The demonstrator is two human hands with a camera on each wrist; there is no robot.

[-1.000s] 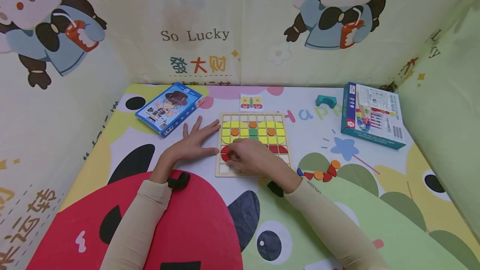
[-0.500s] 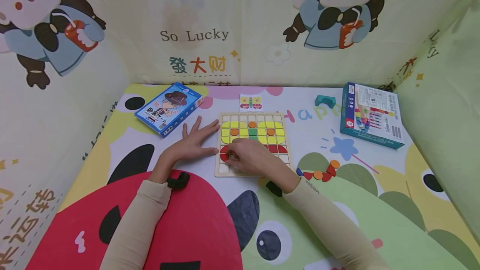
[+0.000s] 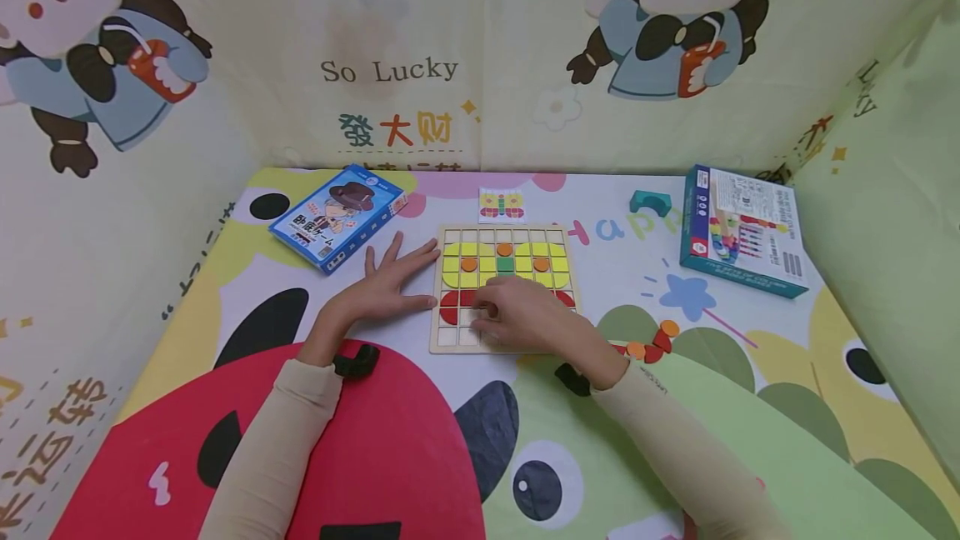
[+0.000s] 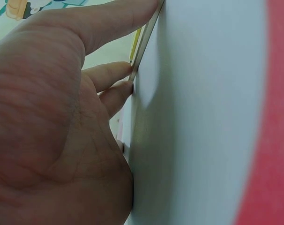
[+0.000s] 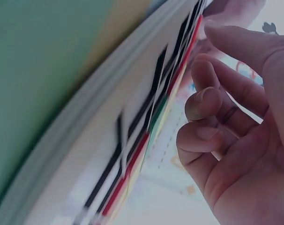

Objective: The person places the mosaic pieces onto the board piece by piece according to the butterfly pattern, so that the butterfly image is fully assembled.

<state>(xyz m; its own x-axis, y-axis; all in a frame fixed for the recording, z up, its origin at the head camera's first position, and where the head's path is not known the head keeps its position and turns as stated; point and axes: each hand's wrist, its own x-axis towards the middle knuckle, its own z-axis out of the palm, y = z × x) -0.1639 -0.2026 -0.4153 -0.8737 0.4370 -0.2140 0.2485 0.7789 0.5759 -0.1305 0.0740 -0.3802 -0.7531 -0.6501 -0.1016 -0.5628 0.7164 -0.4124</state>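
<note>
A square wooden grid board (image 3: 437, 332) lies mid-table, with yellow, orange, green and red tiles forming a pattern. At its left side my left hand (image 3: 384, 283) spreads its fingers; thumb and fingertips touch the board's edge, as the left wrist view also shows. My right hand (image 3: 525, 315) hovers over the lower half, hiding part of the red row. In the right wrist view its fingers (image 5: 203, 103) curl loosely, the thumb apart from them, with nothing between. A rounded red tile (image 3: 448, 316) sits in the lower left cells. Behind the board lies a butterfly picture card (image 3: 502, 205).
Loose red and orange tiles (image 3: 663, 338) lie right of the board, partly behind the right forearm. A blue box (image 3: 337, 219) stands back left, a teal box (image 3: 744, 227) back right. Beside the latter is a teal arch block (image 3: 650, 202). Printed cloth walls enclose the table.
My right hand has moved slightly right, off the red tiles at the board's left, uncovering more of the red row. My left hand has stayed put at the board's edge.
</note>
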